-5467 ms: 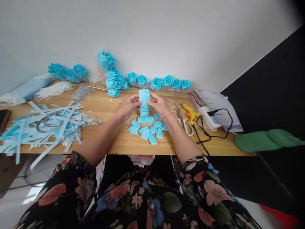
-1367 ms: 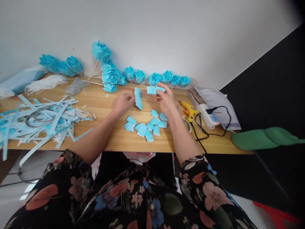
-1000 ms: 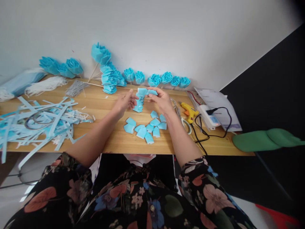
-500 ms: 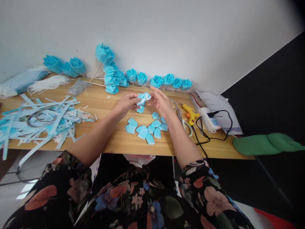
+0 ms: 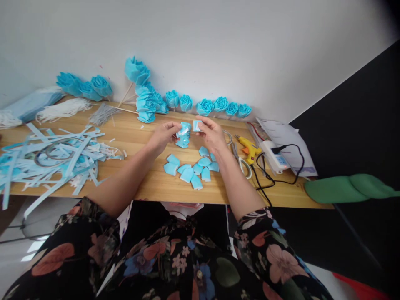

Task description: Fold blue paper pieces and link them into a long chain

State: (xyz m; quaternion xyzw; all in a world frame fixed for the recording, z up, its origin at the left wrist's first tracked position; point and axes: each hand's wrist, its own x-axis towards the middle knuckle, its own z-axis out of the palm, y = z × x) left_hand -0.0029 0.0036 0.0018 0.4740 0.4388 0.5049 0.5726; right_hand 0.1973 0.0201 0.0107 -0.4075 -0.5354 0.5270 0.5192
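My left hand (image 5: 167, 134) pinches a strip of overlapping blue petals (image 5: 184, 136), with pale tape-like patches near its top. Just to the right, my right hand (image 5: 210, 132) is closed on a single blue petal (image 5: 196, 125), held apart from the strip. Below both hands, several loose blue petals (image 5: 186, 174) lie scattered on the wooden table (image 5: 150, 183). Some of them are partly hidden by my right forearm.
Finished blue flowers (image 5: 204, 107) line the wall. Scissors (image 5: 237, 154), a yellow glue gun (image 5: 250, 149) and a power strip (image 5: 276, 157) with cables lie right. Cut blue-white strips (image 5: 68, 154) pile left; a green bottle-shaped object (image 5: 340, 189) sits at the right edge.
My hands have moved apart slightly. The single petal now shows in my right hand, whose fingers have closed, and the strip in my left hand hangs more upright.
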